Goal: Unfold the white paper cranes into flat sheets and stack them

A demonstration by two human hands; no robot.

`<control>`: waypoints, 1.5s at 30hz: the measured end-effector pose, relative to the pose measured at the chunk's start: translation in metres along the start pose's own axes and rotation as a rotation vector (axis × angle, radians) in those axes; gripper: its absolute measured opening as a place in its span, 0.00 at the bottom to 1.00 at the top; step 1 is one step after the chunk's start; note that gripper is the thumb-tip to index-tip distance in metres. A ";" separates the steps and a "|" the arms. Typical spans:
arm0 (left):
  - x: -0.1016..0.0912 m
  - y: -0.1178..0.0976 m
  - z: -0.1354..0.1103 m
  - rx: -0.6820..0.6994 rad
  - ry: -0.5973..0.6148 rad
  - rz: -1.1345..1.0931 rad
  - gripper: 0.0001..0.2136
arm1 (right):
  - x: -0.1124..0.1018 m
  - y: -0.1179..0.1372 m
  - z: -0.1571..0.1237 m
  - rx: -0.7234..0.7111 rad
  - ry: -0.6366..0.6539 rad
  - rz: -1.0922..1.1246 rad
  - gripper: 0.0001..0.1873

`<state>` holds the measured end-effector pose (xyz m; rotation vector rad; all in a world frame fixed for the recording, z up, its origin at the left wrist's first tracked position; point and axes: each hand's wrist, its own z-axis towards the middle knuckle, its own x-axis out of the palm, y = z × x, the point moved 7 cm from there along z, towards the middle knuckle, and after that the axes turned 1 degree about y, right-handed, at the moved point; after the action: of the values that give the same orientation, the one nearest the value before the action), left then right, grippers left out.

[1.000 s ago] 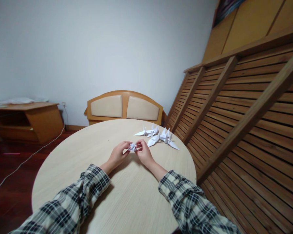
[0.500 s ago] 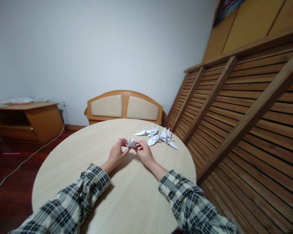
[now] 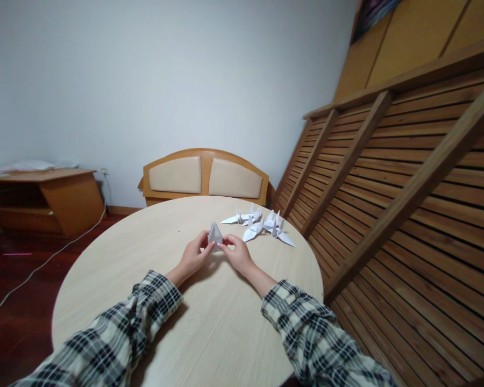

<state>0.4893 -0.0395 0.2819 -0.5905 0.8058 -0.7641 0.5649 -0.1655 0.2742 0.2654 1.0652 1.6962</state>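
Note:
A small folded white paper piece (image 3: 215, 234) stands upright as a narrow point between my two hands, just above the round pale wooden table (image 3: 153, 301). My left hand (image 3: 193, 257) pinches its left lower edge with thumb and fingertips. My right hand (image 3: 237, 252) pinches its right lower edge the same way. Both arms wear black-and-white checked sleeves. A little beyond my right hand lie several finished white paper cranes (image 3: 262, 226) in a loose cluster on the table.
A wooden headboard with two beige pads (image 3: 205, 177) stands behind the table. A slatted wooden frame (image 3: 391, 177) leans along the right, close to the table's edge. A low wooden cabinet (image 3: 44, 201) sits at the left, with a white cable (image 3: 44, 263) on the dark floor.
The paper piece, earlier low and spread between my fingertips, has been pressed together and now stands up as a tall narrow point. Both hands stayed in place, still pinching it.

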 end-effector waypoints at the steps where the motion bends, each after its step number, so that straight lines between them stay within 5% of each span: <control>1: 0.000 0.001 0.000 -0.017 0.000 -0.051 0.15 | 0.002 -0.002 0.000 0.011 0.017 0.039 0.04; 8: 0.000 0.011 0.000 -0.208 -0.054 -0.244 0.19 | 0.022 -0.011 -0.008 0.118 0.196 0.199 0.09; 14: 0.001 0.015 0.001 -0.211 -0.050 -0.252 0.19 | 0.011 -0.007 -0.006 0.071 0.065 0.081 0.24; 28: -0.004 0.024 0.003 -0.179 -0.127 -0.243 0.17 | 0.009 0.009 -0.007 -0.064 0.096 -0.020 0.08; 37: -0.006 0.025 0.003 -0.199 -0.153 -0.275 0.19 | 0.012 0.010 -0.009 -0.050 0.141 -0.013 0.08; 45: 0.002 0.022 -0.001 -0.332 -0.087 -0.462 0.23 | 0.002 0.012 -0.006 -0.137 -0.006 -0.144 0.10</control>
<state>0.4977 -0.0282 0.2642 -1.1260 0.7275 -1.0236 0.5527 -0.1673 0.2790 0.1034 0.9361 1.6291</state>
